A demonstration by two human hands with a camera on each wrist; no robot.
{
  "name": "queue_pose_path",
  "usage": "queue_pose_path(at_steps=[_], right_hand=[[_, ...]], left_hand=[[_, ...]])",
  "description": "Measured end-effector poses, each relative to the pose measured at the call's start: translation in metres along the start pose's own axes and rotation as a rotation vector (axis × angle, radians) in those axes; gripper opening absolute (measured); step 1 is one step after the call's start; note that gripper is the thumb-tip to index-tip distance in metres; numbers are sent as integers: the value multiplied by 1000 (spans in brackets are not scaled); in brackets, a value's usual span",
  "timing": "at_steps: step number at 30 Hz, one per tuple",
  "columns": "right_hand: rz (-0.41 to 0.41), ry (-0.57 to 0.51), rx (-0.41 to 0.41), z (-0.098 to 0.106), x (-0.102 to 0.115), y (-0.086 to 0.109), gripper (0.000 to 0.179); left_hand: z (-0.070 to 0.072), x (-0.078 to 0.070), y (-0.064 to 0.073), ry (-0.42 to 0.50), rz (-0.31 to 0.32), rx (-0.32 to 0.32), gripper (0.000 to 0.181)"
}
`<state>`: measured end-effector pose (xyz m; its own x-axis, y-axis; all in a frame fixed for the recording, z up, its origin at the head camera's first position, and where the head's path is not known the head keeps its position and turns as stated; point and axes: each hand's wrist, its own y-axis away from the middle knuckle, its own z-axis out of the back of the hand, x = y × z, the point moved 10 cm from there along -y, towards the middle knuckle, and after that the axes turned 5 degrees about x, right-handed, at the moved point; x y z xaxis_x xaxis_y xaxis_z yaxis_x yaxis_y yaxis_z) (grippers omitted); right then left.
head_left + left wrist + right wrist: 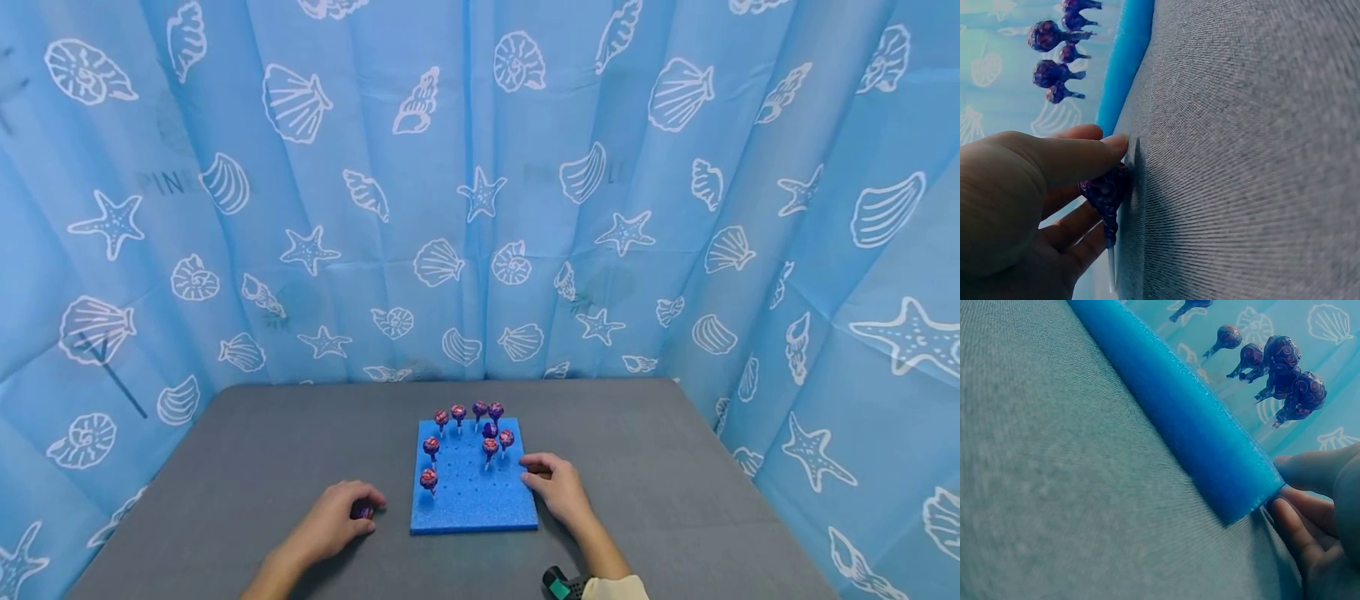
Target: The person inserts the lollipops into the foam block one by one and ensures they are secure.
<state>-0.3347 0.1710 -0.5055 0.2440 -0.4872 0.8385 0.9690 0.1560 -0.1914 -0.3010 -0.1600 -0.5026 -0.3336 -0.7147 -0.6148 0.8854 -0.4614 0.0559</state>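
Note:
My left hand (337, 518) is low over the grey table, left of the blue foam board (480, 515). Its thumb and fingers curl around a purple-wrapped lollipop (1107, 190), whose white stick points toward the bottom of the left wrist view. In the head view the hand covers most of that lollipop. My right hand (558, 487) is at the board's right edge; in the right wrist view its thumb and fingers grip the edge near a corner. Several wrapped lollipops, including a red and purple one (428, 480), stand upright by their sticks in the board.
Rows of small holes dot the board between the lollipops. A blue curtain (480, 317) with white shell and starfish prints hangs behind the grey table (645, 450) and along its sides. A black device with a green patch (561, 585) is beside the right wrist.

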Motion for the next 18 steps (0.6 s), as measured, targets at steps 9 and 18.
queue_pose_path(at_steps=[9, 18], right_hand=[[19, -4, -1, 0, 2, 1, 18], [8, -3, 0, 0, -1, 1, 19]], left_hand=[[-2, 2, -3, 40, -24, 79, 26], [4, -6, -5, 77, -42, 99, 27]])
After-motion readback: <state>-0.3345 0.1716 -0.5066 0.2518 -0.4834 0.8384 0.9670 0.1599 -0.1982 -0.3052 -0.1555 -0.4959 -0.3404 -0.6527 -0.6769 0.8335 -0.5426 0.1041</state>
